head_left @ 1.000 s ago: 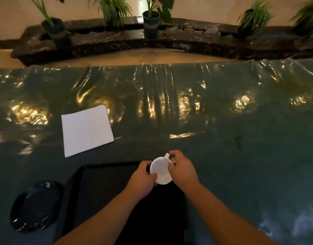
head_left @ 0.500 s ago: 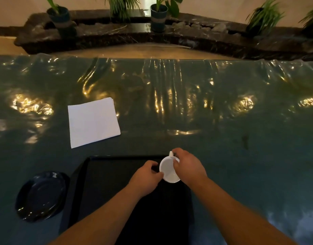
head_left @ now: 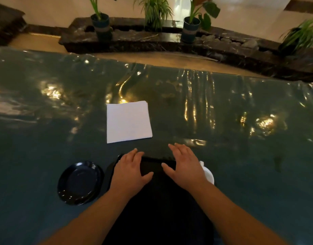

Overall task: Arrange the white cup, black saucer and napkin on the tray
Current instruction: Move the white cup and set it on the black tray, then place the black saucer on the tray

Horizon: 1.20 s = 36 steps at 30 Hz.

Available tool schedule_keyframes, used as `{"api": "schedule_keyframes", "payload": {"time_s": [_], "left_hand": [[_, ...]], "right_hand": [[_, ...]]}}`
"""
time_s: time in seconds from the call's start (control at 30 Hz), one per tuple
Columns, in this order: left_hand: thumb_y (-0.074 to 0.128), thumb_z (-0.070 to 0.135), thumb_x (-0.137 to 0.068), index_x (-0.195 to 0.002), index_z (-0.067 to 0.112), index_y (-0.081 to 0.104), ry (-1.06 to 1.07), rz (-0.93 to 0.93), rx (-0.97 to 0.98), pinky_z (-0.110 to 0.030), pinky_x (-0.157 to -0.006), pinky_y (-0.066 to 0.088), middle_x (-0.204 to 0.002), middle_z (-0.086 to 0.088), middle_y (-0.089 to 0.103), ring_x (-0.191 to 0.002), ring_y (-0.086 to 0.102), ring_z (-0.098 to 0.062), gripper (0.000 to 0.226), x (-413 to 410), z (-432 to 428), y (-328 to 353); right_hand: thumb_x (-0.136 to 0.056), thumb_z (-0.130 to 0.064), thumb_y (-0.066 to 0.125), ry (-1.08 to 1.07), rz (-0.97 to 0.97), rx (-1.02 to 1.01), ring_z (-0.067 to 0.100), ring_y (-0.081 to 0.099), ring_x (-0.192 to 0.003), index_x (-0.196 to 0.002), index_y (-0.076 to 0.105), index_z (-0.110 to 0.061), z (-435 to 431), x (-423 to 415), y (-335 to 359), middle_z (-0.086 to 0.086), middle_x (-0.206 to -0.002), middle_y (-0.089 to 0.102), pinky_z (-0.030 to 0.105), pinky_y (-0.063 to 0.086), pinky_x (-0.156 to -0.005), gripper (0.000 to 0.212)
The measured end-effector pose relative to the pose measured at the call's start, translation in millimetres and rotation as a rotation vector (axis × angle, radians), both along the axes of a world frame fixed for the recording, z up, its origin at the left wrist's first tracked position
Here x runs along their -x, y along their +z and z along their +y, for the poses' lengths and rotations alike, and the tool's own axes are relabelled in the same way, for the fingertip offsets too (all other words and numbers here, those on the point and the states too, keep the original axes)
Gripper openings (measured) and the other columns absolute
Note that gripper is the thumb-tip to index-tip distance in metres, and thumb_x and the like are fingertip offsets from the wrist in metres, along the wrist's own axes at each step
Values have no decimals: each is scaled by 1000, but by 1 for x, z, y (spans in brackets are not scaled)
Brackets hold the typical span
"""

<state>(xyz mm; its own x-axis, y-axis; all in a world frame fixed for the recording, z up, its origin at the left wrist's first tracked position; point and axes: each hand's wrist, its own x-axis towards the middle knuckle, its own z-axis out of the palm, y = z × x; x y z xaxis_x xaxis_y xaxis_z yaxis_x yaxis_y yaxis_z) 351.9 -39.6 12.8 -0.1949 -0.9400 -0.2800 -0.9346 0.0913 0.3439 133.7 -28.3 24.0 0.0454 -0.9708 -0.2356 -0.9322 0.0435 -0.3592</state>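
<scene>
A black tray lies on the table right in front of me. The white cup stands at the tray's far right corner, mostly hidden behind my right hand. That hand is open with fingers spread, hovering over the tray's far edge and holding nothing. My left hand is open too, over the tray's far left part. The white napkin lies flat on the table beyond the tray, a little ahead of both hands. The black saucer sits on the table just left of the tray.
The table is covered with a shiny, wrinkled dark green plastic sheet. Past its far edge run a dark stone ledge and several potted plants.
Both hands have let go of the cup, which now stands at the tray's far right corner. The hands have opened and moved forward toward the napkin. My view has swung left.
</scene>
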Motion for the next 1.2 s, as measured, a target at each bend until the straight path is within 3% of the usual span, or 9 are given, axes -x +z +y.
{"api": "schedule_keyframes", "payload": {"time_s": [0.13, 0.4, 0.7, 0.8, 0.97, 1.2], "left_hand": [[58, 72, -82, -155, 31, 33, 64, -9, -2, -46, -122, 30, -167, 0, 26, -151, 26, -24, 87, -48, 0, -2], [58, 72, -83, -155, 28, 34, 167, -54, 48, -42, -121, 28, -166, -2, 28, -151, 28, -22, 88, -129, 6, -4], [62, 67, -81, -153, 30, 34, 311, -85, -19, -47, -120, 33, -167, -1, 27, -149, 29, -23, 86, -216, 24, -15], [64, 65, -80, -153, 30, 35, 354, -87, -44, -46, -118, 35, -166, -1, 29, -148, 32, -24, 86, -237, 33, -20], [63, 52, -85, -148, 28, 40, 386, -41, -102, -43, -103, 48, -150, 2, 47, -133, 46, -23, 72, -258, 43, -28], [67, 45, -84, -138, 32, 44, 476, 142, -274, -37, -84, 53, -125, 0, 61, -104, 62, -20, 61, -263, 46, -39]], "right_hand": [[-96, -69, 47, 81, 16, -21, 21, 17, -157, -163, 22, -29, -10, -43, 4, -1, -170, 25, 41, 15, -128, 82], [-97, -69, 44, 228, 35, -38, 22, 16, -156, -163, 21, -27, -24, -118, 4, 0, -170, 24, 41, 14, -128, 81], [-97, -67, 48, 355, 30, -86, 22, 13, -157, -164, 20, -29, -27, -200, -7, -1, -171, 22, 39, 9, -126, 82], [-96, -66, 48, 411, 45, -108, 22, 21, -155, -163, 23, -28, -28, -221, -14, 0, -168, 27, 41, 13, -126, 80], [-95, -61, 51, 509, 64, -154, 23, 41, -143, -158, 33, -26, -25, -250, -19, 1, -156, 45, 50, 16, -127, 74], [-94, -50, 61, 399, -61, -246, 27, 41, -141, -157, 31, -23, -21, -273, -22, 7, -154, 44, 47, 24, -125, 74]]}}
